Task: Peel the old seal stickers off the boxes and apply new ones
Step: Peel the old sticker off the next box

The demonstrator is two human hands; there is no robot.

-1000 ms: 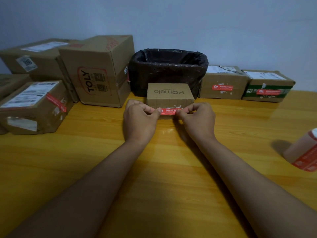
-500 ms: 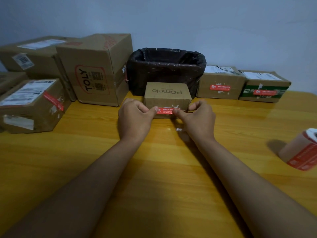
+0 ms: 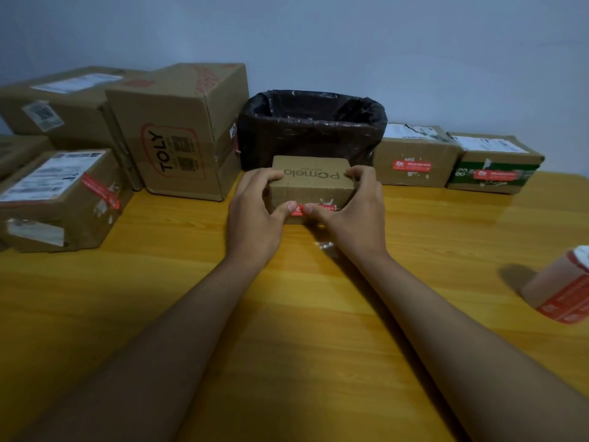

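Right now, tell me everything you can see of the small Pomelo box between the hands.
The Pomelo box is a small, plain brown cardboard carton, closed, resting flat on the wooden table just in front of the black-lined bin. Its top carries the word Pomelo, upside down from this view. A red seal sticker runs along its near edge. The left hand and right hand grip its sides, both thumbs pressing the sticker.

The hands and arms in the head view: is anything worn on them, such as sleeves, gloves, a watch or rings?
Nothing worn shows. The left hand and the right hand are bare, without gloves, rings or a watch. Both forearms are bare up to the picture's lower edge, so no sleeve is in view.
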